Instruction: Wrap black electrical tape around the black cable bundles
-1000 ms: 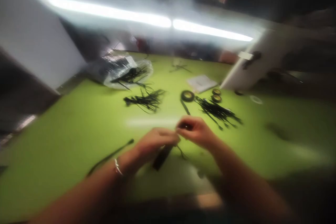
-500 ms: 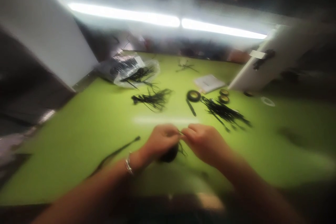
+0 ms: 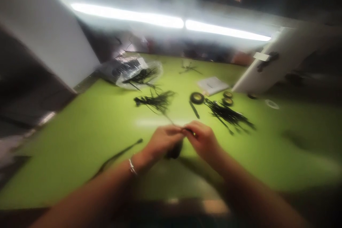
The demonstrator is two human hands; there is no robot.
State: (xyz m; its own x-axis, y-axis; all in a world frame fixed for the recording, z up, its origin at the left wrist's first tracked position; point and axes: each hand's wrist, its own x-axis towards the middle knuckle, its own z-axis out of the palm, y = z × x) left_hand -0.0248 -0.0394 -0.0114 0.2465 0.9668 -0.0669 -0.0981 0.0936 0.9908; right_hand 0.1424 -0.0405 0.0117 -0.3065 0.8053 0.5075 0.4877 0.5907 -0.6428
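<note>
My left hand (image 3: 166, 140), with a silvery bracelet at its wrist, is closed in a pinch above the middle of the table. Its fingertips meet those of my right hand (image 3: 201, 135), which is closed too. Between them is a thin dark wire (image 3: 169, 118), one end poking out up and to the left. A dark rounded thing (image 3: 175, 150) hangs just under my left hand; blur hides its kind. Beyond my hands lies a bundle of black wires (image 3: 156, 100). A single black cable (image 3: 120, 154) lies beside my left forearm.
On the green table (image 3: 72, 142), a roll of black tape (image 3: 197, 98) lies near smaller tape rolls (image 3: 228, 101) and a second black cable bundle (image 3: 228, 114). Farther back are a clear plastic bag (image 3: 128, 69) and a white packet (image 3: 213, 84). White panels (image 3: 256, 67) flank the table.
My right hand has turned and risen slightly, its fingers now against my left fingertips. The wire end now sticks out up-left; loose strands below the hands no longer show.
</note>
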